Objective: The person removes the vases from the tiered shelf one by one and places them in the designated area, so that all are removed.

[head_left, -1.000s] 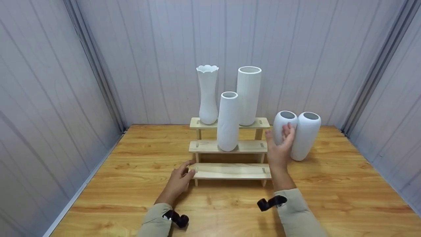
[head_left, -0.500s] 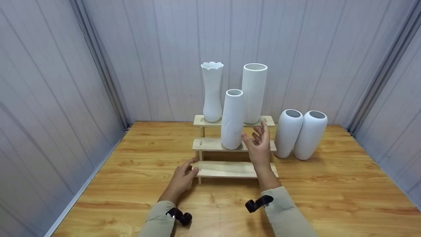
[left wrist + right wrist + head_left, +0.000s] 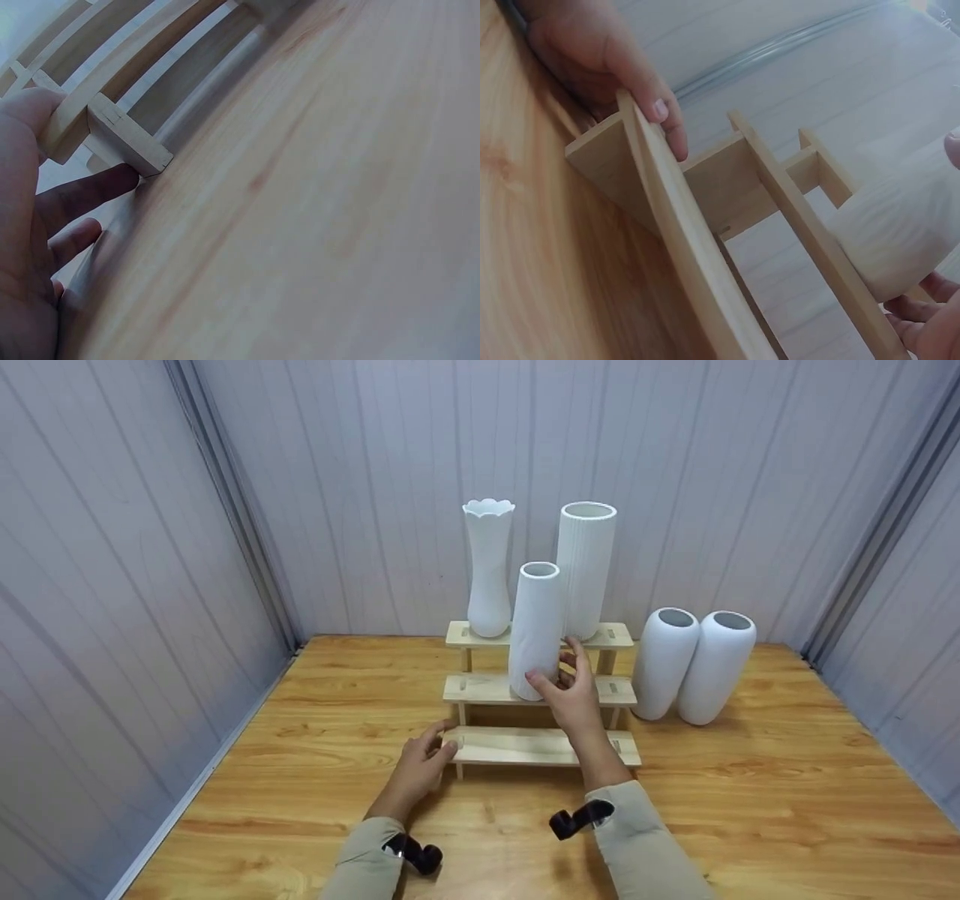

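A three-tier wooden display stand [image 3: 510, 746] stands mid-table. My left hand [image 3: 411, 769] holds the left end of its lowest tier, thumb on top; in the left wrist view a finger touches the stand's leg [image 3: 127, 139]. On the middle tier, a slim white vase [image 3: 534, 622] stands upright. My right hand [image 3: 576, 694] grips this vase low on its right side, thumb across the front and fingers partly hidden behind. The right wrist view shows the vase's base [image 3: 900, 232] against the tier, fingers beside it. A scalloped-rim vase [image 3: 489, 574] and a ribbed cylindrical vase [image 3: 589, 555] occupy the top tier.
Two rounded white vases [image 3: 664, 664] stand side by side on the wooden table [image 3: 750, 787], right of the stand. Pale panel walls [image 3: 390, 495] enclose the back and both sides.
My right hand has moved left from beside the rounded vases to the slim vase and taken hold of it. The left hand stays at the stand. The head view has shifted slightly.
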Demonstrator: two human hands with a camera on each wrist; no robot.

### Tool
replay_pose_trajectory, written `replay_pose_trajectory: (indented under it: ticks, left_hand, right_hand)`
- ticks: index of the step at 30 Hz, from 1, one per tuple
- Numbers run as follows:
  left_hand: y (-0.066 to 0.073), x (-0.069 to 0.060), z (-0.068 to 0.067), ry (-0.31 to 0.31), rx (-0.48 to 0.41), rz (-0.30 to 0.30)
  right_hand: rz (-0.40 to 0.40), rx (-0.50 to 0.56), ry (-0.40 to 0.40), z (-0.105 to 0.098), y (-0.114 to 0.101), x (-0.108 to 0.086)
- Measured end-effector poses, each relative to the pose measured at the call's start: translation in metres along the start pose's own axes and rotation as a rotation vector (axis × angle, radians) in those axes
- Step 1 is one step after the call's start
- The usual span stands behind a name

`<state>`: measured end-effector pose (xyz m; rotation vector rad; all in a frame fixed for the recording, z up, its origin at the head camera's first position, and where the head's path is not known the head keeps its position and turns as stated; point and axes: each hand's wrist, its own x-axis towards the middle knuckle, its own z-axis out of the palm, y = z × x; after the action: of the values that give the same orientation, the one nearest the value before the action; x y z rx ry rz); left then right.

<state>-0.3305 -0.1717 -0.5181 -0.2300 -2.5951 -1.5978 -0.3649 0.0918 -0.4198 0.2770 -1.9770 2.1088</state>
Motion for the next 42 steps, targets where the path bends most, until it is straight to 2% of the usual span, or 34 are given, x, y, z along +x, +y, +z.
replay_pose_trajectory:
  ticks: [6,13,20,27,36,42]
  left_hand:
    - [0.000,0.000,0.004,-0.020,-0.004,0.026]
    - [0.001,0.000,0.005,-0.022,0.007,0.059]
    - [0.002,0.001,0.003,-0.003,0.019,0.075]
    - [0.002,0.001,0.003,-0.010,0.006,0.068]
    - [0.001,0.001,0.000,-0.019,-0.007,0.066]
    - [-0.001,0.001,-0.001,-0.025,-0.012,0.057]
  right_hand:
    - [0.049,-0.061,-0.007,0.002,-0.002,0.004]
    - [-0.025,-0.158,0.022,0.004,-0.003,0.008]
    - [0.033,-0.249,0.014,0.004,-0.002,0.008]
    - [0.061,-0.259,-0.006,0.002,-0.001,0.010]
    - [0.053,-0.228,-0.013,0.002,-0.003,0.011]
    - [0.072,-0.252,-0.035,0.000,-0.005,0.010]
